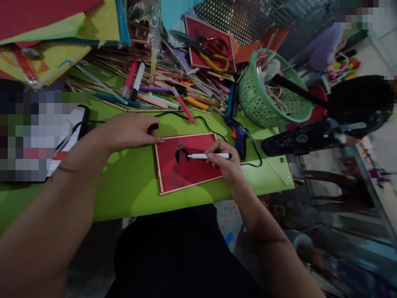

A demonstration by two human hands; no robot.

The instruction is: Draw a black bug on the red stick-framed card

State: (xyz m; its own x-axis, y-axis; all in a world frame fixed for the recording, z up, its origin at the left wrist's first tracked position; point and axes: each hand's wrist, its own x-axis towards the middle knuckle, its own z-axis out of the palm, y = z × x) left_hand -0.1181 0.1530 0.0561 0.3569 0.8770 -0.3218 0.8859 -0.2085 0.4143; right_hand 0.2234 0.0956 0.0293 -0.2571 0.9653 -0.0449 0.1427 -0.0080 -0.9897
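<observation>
The right hand [226, 160] pinches the white marker [199, 156], its tip at the black drawing [178, 156] on the red card [198, 176]. The left hand [135, 130] grips a small black piece [153, 126], thumb at the card's far left corner. The card lies left of the glue gun [238, 134].

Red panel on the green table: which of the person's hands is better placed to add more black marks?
Right hand, most likely: it grips the white pen, tip near the black marks on the red panel. The left hand, thumb at the panel's upper left corner, seems placed to steady it.
</observation>
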